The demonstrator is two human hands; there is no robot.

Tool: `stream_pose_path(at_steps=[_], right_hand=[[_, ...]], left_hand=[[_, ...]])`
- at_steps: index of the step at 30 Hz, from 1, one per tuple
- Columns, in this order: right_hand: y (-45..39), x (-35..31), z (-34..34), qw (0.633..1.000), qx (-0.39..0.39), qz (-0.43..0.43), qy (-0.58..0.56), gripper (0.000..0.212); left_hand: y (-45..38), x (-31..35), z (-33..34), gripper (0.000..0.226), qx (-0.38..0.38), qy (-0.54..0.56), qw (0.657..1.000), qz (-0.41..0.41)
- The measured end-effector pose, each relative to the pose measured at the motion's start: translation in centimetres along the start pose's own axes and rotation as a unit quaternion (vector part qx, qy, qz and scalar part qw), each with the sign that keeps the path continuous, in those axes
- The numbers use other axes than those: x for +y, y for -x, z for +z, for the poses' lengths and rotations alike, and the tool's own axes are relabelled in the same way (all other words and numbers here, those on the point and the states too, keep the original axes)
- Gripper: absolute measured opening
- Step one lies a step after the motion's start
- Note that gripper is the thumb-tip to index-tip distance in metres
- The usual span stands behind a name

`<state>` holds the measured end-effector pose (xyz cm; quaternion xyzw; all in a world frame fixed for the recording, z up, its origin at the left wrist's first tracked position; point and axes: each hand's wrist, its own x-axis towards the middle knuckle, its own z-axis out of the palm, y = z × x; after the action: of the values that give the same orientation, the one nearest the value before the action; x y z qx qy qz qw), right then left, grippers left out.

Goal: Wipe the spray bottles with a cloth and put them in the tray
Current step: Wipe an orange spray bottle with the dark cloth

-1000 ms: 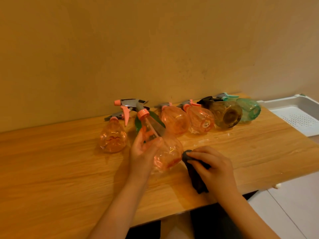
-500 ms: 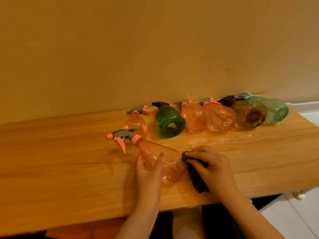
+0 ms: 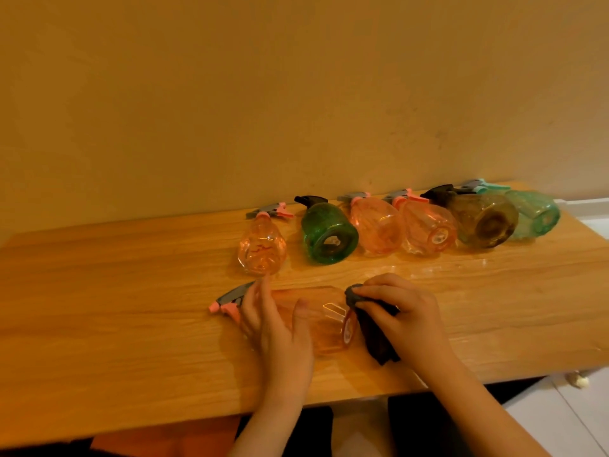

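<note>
An orange spray bottle [image 3: 324,319] lies on its side on the wooden table [image 3: 115,308], its nozzle pointing left. My left hand [image 3: 278,331] grips its neck and shoulder. My right hand [image 3: 403,319] holds a dark cloth [image 3: 374,334] against the bottle's base. Behind them several more spray bottles lie in a row by the wall: an orange one [image 3: 262,244], a green one [image 3: 328,232], two orange ones [image 3: 377,225] [image 3: 428,229], a brown one [image 3: 484,219] and a teal one [image 3: 534,214]. The tray is out of view.
A plain wall [image 3: 296,94] stands right behind the row of bottles. The table's front edge [image 3: 164,420] runs close to my body. White floor [image 3: 560,413] shows at the lower right, past the table's right end.
The orange bottle has gone from tilted upright in my left hand to lying flat with its nozzle to the left. The view has shifted left, so the white tray has left the frame.
</note>
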<state>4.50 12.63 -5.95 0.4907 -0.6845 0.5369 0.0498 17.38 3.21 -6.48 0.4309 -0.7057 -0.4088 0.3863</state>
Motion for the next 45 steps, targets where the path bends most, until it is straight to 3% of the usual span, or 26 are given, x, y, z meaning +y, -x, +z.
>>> stream_pose_path(at_steps=[2, 3, 4, 7, 10, 13, 16, 22, 29, 34, 40, 45], right_hand=[[0.0, 0.1, -0.1, 1.000, 0.002, -0.001, 0.004, 0.017], [0.0, 0.2, -0.2, 1.000, 0.004, -0.001, 0.005, 0.017], [0.0, 0.2, -0.3, 1.000, 0.006, 0.000, 0.004, 0.017], [-0.1, 0.3, -0.4, 1.000, 0.011, 0.002, 0.004, 0.018], [-0.2, 0.4, -0.4, 1.000, 0.015, 0.000, 0.008, 0.018], [-0.1, 0.4, -0.3, 1.000, 0.021, 0.001, 0.003, 0.020], [0.0, 0.3, -0.3, 0.999, 0.028, 0.014, -0.010, 0.024], [-1.1, 0.4, -1.9, 0.991, 0.065, 0.097, -0.071, 0.040], [-4.4, -1.8, -1.6, 0.997, 0.068, -0.019, -0.023, 0.024], [-3.5, -2.3, -1.6, 0.997, 0.011, -0.073, -0.004, 0.017], [-4.3, -1.5, -1.8, 0.998, 0.049, -0.016, 0.025, 0.015], [-5.1, -3.1, -1.3, 0.997, 0.029, -0.071, -0.001, 0.016]], left_hand=[[-0.7, -0.3, -0.5, 0.042, -0.072, -0.042, 0.991, 0.104], [-1.4, -0.5, -0.9, 0.042, -0.134, -0.076, 0.978, 0.140], [-2.1, -0.5, -1.4, 0.058, -0.200, -0.111, 0.959, 0.168], [-4.5, 0.1, -2.6, 0.098, -0.353, -0.203, 0.897, 0.173], [-5.9, 1.6, -2.9, 0.083, -0.449, -0.220, 0.855, 0.138], [-6.4, 2.2, -3.0, 0.108, -0.495, -0.254, 0.817, 0.150], [-6.3, 1.8, -2.8, 0.110, -0.477, -0.273, 0.811, 0.200], [-6.6, 1.2, -2.8, 0.097, -0.428, -0.171, 0.865, 0.199], [-7.1, 2.1, -2.0, 0.091, -0.369, -0.050, 0.909, 0.185], [-7.4, 2.1, -1.9, 0.093, -0.334, -0.010, 0.927, 0.169], [-7.0, 2.1, -1.7, 0.096, -0.355, 0.000, 0.922, 0.157], [-7.6, 2.3, -1.6, 0.087, -0.333, 0.039, 0.932, 0.136]])
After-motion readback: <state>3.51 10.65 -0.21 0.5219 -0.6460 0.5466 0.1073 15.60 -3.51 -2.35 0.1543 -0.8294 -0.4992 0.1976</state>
